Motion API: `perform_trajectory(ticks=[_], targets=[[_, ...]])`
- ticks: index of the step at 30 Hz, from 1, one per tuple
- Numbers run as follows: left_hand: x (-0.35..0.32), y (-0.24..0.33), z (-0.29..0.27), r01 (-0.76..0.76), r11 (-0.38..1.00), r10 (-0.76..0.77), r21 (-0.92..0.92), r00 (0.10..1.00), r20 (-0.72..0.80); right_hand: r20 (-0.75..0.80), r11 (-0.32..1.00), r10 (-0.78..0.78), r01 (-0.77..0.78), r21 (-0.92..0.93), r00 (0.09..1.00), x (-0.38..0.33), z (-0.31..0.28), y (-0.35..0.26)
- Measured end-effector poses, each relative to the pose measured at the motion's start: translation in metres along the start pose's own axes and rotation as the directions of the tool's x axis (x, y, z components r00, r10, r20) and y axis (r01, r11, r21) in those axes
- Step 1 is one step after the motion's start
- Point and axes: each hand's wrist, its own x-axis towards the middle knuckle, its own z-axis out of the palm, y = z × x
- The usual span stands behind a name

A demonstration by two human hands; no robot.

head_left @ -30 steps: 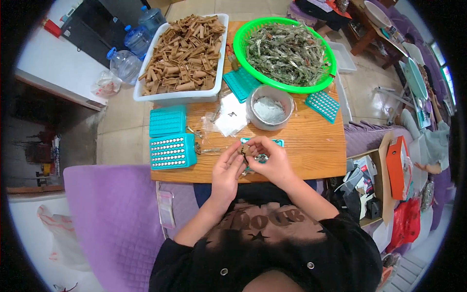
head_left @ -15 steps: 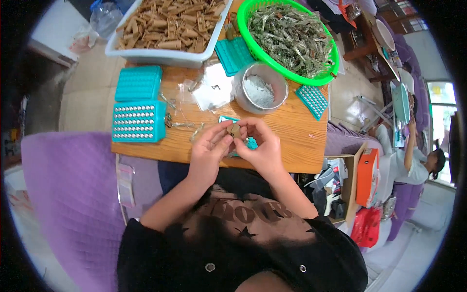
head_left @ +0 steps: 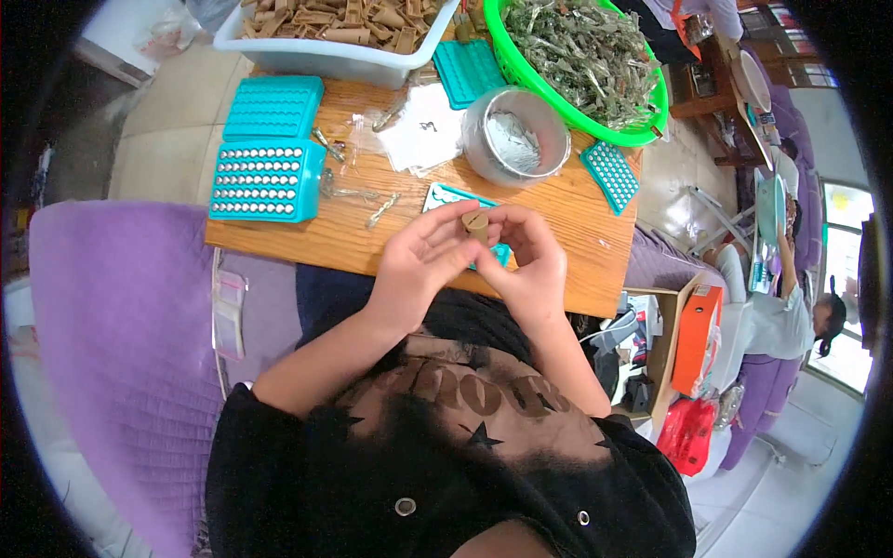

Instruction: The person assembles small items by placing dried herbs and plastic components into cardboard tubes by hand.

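Observation:
A small brown cylindrical piece [head_left: 476, 224] with a slot across its round top is held upright between the fingertips of both hands. My left hand [head_left: 414, 260] pinches it from the left, and my right hand [head_left: 532, 256] closes on it from the right. Beneath the hands lies a teal tray [head_left: 502, 255], mostly covered by them, with a white-topped part [head_left: 445, 196] showing beyond the left fingers. To the left of the hands, a thin clear packet [head_left: 382, 210] rests on the wooden table [head_left: 577, 270].
Teal holders with rows of silver round pieces stand left [head_left: 265, 180] and right [head_left: 610, 177]. Behind are a round tub [head_left: 514, 139], a green basket [head_left: 662, 116] of clear packets, and a white bin [head_left: 326, 58] of brown pieces. Another person [head_left: 781, 316] sits at right.
The view has shifted, so the table's things sit higher in it. The brown piece now shows its slotted top and part of its side, still between both hands.

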Motion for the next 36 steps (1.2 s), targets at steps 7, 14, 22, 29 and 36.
perform_trajectory(ticks=[7, 14, 22, 29, 36], targets=[[-0.012, 0.007, 0.003, -0.133, 0.966, 0.147, 0.22, 0.988, -0.048, 0.034, 0.997, -0.061, 0.063, -0.055, 0.998, -0.012, 0.014, 0.014], [-0.016, -0.001, -0.004, -0.275, 0.946, 0.277, 0.172, 0.961, 0.013, 0.13, 0.978, -0.076, 0.1, -0.184, 0.989, -0.016, 0.011, 0.002], [-0.018, 0.001, 0.002, -0.237, 0.932, 0.214, 0.274, 0.97, 0.111, 0.222, 0.913, -0.249, 0.305, -0.271, 0.943, -0.012, 0.007, 0.01], [-0.019, 0.001, -0.003, -0.335, 0.8, 0.294, 0.499, 0.942, 0.161, 0.276, 0.903, -0.232, 0.313, -0.295, 0.933, -0.01, 0.0, -0.009], [-0.025, 0.005, 0.005, -0.307, 0.672, 0.213, 0.673, 0.952, 0.221, 0.34, 0.984, -0.17, 0.142, 0.105, 0.925, -0.01, -0.018, -0.022]])
